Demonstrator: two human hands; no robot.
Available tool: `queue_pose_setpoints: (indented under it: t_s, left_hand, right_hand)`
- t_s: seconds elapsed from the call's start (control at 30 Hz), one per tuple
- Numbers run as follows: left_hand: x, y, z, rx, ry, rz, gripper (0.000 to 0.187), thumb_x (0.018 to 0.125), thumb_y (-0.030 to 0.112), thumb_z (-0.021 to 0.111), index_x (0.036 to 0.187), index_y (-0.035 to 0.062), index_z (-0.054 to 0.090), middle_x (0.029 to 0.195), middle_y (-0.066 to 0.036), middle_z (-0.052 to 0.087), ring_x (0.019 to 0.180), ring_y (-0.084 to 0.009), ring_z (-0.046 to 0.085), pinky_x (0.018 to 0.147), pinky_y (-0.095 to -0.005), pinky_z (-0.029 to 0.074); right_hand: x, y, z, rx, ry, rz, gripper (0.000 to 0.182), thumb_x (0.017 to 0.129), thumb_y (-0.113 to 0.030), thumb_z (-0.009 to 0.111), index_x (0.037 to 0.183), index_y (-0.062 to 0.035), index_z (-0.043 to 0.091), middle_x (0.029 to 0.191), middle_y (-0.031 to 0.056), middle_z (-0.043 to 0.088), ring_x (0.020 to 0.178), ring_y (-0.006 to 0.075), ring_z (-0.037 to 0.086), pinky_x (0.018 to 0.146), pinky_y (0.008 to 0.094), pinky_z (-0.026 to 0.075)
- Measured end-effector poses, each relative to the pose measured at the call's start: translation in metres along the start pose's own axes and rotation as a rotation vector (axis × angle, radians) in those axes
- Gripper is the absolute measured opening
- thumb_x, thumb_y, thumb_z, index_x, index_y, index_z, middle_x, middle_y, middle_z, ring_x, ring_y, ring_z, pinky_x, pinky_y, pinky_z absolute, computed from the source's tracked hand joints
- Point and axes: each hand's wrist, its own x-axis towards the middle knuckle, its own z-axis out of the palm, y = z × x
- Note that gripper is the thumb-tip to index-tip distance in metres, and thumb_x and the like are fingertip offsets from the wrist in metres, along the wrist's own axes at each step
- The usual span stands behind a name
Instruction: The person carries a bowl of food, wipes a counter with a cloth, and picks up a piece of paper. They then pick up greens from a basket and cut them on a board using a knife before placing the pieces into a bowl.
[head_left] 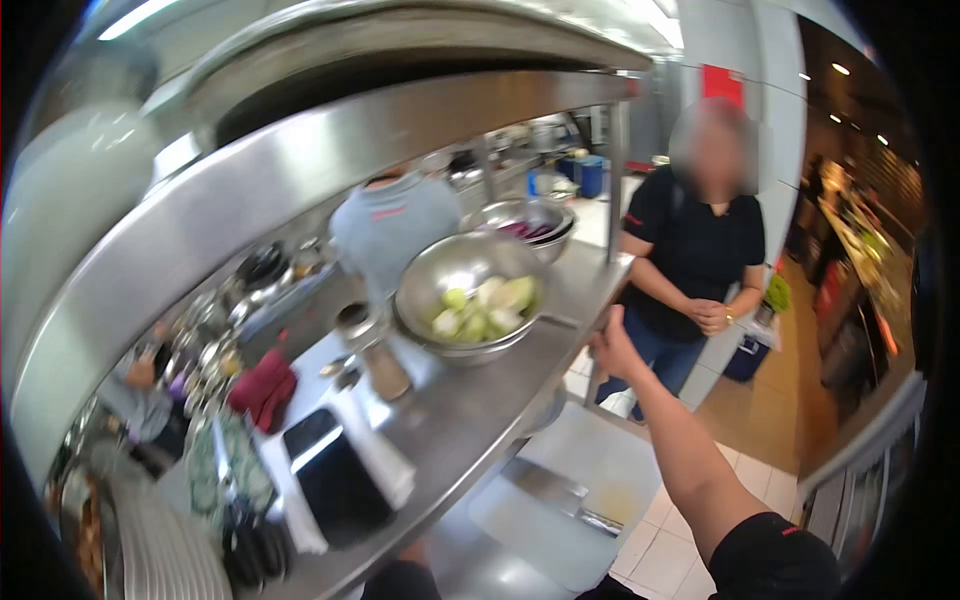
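Observation:
My right hand (617, 346) is at the right end of the steel shelf (455, 440), its fingers curled at the shelf's edge and the thumb pointing up. Left of it, a steel bowl (425, 270) holds cut pale green vegetables (480, 312). Below the shelf, a cleaver (543, 485) lies on a white cutting board (575, 540). At the bottom, only a dark sleeve and a bit of my left arm show; the left hand is hidden under the shelf.
A person in a black shirt (700, 240) stands beyond the shelf's end; another in grey (395, 225) is behind it. A dark tablet (335, 480), a pepper mill (380, 365), a red cloth (263, 388) and stacked plates (165, 540) are at the left. An upper shelf (330, 125) hangs overhead.

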Motion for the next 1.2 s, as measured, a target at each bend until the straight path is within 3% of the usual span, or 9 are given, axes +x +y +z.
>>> queue_pose_setpoints:
  t_s: [0.03, 0.07, 0.2, 0.53, 0.67, 0.8, 0.9, 1.0, 1.2]
  left_hand:
    - [0.009, 0.003, -0.005, 0.017, -0.006, 0.004, 0.047, 0.099, 0.036, 0.037, 0.128, 0.0066, 0.057, 0.136, -0.018, 0.055, 0.129, -0.0340, 0.048, 0.109, -0.0493, 0.031]
    - [0.015, 0.004, -0.009, 0.029, -0.014, 0.005, 0.047, 0.099, 0.036, 0.037, 0.128, 0.0064, 0.057, 0.136, -0.018, 0.055, 0.129, -0.0340, 0.048, 0.109, -0.0494, 0.031]
    - [0.027, 0.004, -0.018, 0.054, -0.028, -0.007, 0.047, 0.099, 0.037, 0.037, 0.129, 0.0058, 0.056, 0.136, -0.017, 0.054, 0.130, -0.0339, 0.046, 0.109, -0.0500, 0.031]
    - [-0.010, -0.014, -0.011, -0.009, -0.029, -0.034, 0.049, 0.099, 0.037, 0.037, 0.130, 0.0042, 0.054, 0.138, -0.016, 0.053, 0.133, -0.0337, 0.043, 0.109, -0.0513, 0.029]
    - [-0.059, -0.011, 0.003, -0.070, -0.009, -0.014, 0.049, 0.099, 0.037, 0.037, 0.131, 0.0035, 0.053, 0.138, -0.015, 0.053, 0.134, -0.0336, 0.042, 0.109, -0.0519, 0.029]
    - [-0.124, 0.015, 0.025, -0.131, 0.089, 0.022, 0.050, 0.099, 0.037, 0.037, 0.132, 0.0029, 0.052, 0.139, -0.014, 0.052, 0.135, -0.0336, 0.041, 0.109, -0.0524, 0.029]
    - [-0.125, -0.021, 0.121, 0.050, 0.557, 0.207, 0.061, 0.097, 0.040, 0.041, 0.145, 0.0028, 0.039, 0.147, -0.014, 0.042, 0.143, -0.0327, 0.027, 0.116, -0.0524, 0.018]
    - [-0.202, -0.050, 0.140, 0.042, 0.670, 0.338, 0.055, 0.093, 0.038, 0.049, 0.137, 0.0058, 0.048, 0.139, -0.015, 0.050, 0.138, -0.0324, 0.034, 0.112, -0.0518, 0.025]
    - [-0.317, -0.167, 0.139, 0.127, 0.539, -0.049, 0.059, 0.094, 0.039, 0.048, 0.145, 0.0092, 0.040, 0.146, -0.011, 0.043, 0.143, -0.0318, 0.027, 0.116, -0.0505, 0.020]
  right_hand:
    - [0.001, -0.002, -0.001, 0.072, -0.024, 0.053, 0.046, 0.096, -0.006, 0.052, 0.125, -0.0018, 0.017, 0.093, 0.0185, 0.055, 0.084, 0.0264, 0.058, 0.077, 0.0404, 0.048]
    - [0.002, 0.012, 0.008, -0.108, 0.163, -0.242, 0.044, 0.095, -0.006, 0.054, 0.122, -0.0043, 0.020, 0.090, 0.0192, 0.055, 0.082, 0.0297, 0.059, 0.077, 0.0402, 0.048]
    - [0.000, 0.001, 0.004, 0.022, 0.003, 0.092, 0.044, 0.093, -0.005, 0.059, 0.117, -0.0050, 0.023, 0.094, 0.0229, 0.056, 0.086, 0.0358, 0.061, 0.080, 0.0414, 0.046]
    - [0.004, 0.021, 0.013, 0.003, 0.071, 0.095, 0.046, 0.091, -0.001, 0.060, 0.119, -0.0042, 0.024, 0.091, 0.0240, 0.055, 0.082, 0.0380, 0.061, 0.076, 0.0439, 0.047]
    - [0.005, 0.016, 0.012, 0.019, 0.054, 0.164, 0.047, 0.090, -0.001, 0.060, 0.120, -0.0048, 0.025, 0.092, 0.0230, 0.055, 0.081, 0.0330, 0.059, 0.077, 0.0437, 0.047]
    - [0.007, 0.021, 0.011, -0.030, 0.088, 0.054, 0.048, 0.089, -0.002, 0.061, 0.121, -0.0051, 0.025, 0.096, 0.0238, 0.057, 0.089, 0.0384, 0.062, 0.079, 0.0452, 0.048]
    - [0.009, 0.021, 0.008, 0.030, 0.037, 0.060, 0.048, 0.089, -0.002, 0.060, 0.122, -0.0055, 0.025, 0.095, 0.0239, 0.058, 0.085, 0.0377, 0.063, 0.076, 0.0441, 0.049]
    - [0.005, 0.010, 0.009, 0.006, 0.075, 0.084, 0.048, 0.089, -0.003, 0.060, 0.123, -0.0069, 0.025, 0.097, 0.0266, 0.058, 0.091, 0.0418, 0.064, 0.076, 0.0452, 0.049]
    - [0.006, 0.017, 0.012, 0.002, 0.122, -0.058, 0.046, 0.090, -0.007, 0.060, 0.122, -0.0062, 0.026, 0.095, 0.0299, 0.059, 0.093, 0.0506, 0.062, 0.078, 0.0508, 0.048]
